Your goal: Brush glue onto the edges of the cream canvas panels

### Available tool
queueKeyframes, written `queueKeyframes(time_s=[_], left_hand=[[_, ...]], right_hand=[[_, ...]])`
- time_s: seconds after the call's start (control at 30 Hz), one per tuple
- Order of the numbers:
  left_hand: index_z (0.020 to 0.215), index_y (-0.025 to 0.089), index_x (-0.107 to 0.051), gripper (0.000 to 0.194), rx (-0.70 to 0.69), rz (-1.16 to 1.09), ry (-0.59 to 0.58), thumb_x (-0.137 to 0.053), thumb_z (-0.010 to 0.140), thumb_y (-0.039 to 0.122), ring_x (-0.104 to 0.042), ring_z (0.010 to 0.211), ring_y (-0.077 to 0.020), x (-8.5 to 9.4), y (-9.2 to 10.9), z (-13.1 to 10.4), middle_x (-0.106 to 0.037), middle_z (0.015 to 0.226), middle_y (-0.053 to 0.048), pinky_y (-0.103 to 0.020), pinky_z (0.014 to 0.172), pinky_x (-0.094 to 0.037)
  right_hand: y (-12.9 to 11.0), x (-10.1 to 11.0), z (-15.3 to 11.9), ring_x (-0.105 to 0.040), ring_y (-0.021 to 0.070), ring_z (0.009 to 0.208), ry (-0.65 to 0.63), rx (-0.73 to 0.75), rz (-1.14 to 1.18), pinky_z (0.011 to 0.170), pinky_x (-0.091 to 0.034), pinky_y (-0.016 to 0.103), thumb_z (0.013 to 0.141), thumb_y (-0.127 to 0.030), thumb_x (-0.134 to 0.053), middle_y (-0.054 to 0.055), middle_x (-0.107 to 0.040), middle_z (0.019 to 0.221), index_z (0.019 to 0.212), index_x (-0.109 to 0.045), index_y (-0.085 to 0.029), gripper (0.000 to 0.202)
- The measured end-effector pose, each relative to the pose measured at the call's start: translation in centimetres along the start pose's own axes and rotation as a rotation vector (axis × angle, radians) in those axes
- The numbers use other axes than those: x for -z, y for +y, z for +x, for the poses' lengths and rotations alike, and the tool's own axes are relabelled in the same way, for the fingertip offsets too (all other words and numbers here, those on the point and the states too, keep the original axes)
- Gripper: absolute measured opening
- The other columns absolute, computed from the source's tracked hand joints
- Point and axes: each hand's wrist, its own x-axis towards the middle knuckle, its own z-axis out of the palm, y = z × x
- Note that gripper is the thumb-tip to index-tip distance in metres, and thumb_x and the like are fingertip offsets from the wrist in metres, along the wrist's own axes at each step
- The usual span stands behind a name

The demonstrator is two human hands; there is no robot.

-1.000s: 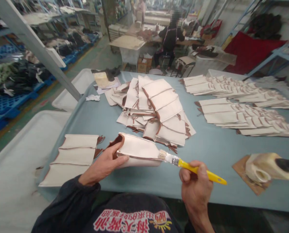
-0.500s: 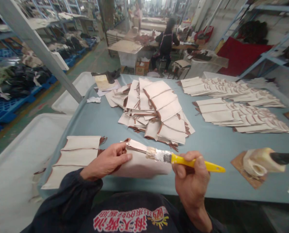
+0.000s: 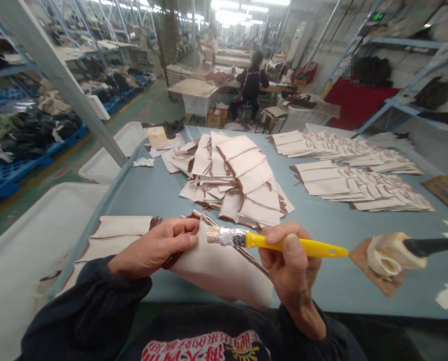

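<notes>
Brush point(image 3: 252, 239) has shifted leftward along the piece point(image 3: 224, 273) since the frame one second earlier; its bristles now lie over the end beside the left hand point(image 3: 156, 248). The piece has also been turned, and its plain pale face slopes toward the wearer, right end lower. Whether the bristles press on that face cannot be determined.

Left hand: clamped on the piece's upper left end, thumb on the near face, fingers behind. Right hand point(image 3: 293, 263): closed on the yellow handle, thumb against fingers.

Piece position: between the hands, at the near edge of the table point(image 3: 134, 193). Contact of its lower end with the table cannot be confirmed.

Surroundings: pile point(image 3: 246, 175) beyond the piece; flat piece point(image 3: 121, 228) to the left; pot point(image 3: 406, 248) on a board point(image 3: 360, 253) to the right.
</notes>
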Motion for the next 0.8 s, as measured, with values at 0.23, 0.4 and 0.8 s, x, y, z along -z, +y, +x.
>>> queueKeyframes(time_s=[0.23, 0.4, 0.8], left_hand=[[0.119, 0.020, -0.074, 0.047, -0.018, 0.034, -0.079, -0.073, 0.083, 0.050, -0.072, 0.089, -0.0268, -2.8, 0.1, 0.1, -0.078, 0.099, -0.007, -0.039, 0.090, -0.055], [0.119, 0.018, -0.073, 0.045, 0.001, -0.015, -0.065, -0.072, 0.083, 0.046, -0.070, 0.084, -0.0231, -3.0, -1.0, 0.7, -0.077, 0.094, -0.006, -0.031, 0.079, -0.054], [0.120, 0.016, -0.070, 0.039, 0.034, 0.075, -0.134, -0.062, 0.090, 0.038, -0.066, 0.088, -0.0236, -4.0, -1.5, 1.1, -0.073, 0.091, -0.005, -0.031, 0.080, -0.053]], right_hand=[[0.6, 1.8, 0.5, -0.050, 0.0108, 0.046, -0.205, 0.281, -0.304, 0.050, -0.042, 0.026, 0.100, -0.029, -0.053, -0.005, -0.059, 0.056, 0.087, -0.068, -0.023, 0.021], [-0.3, 3.0, 0.8, -0.054, 0.0121, 0.049, -0.204, 0.439, -0.410, 0.053, -0.043, 0.028, 0.099, -0.026, -0.053, -0.003, -0.062, 0.059, 0.084, -0.068, -0.023, 0.022], [0.0, 4.3, 0.4, -0.050, 0.0096, 0.048, -0.161, 0.293, -0.346, 0.051, -0.042, 0.025, 0.100, -0.025, -0.054, -0.005, -0.061, 0.064, 0.091, -0.068, -0.024, 0.017]])
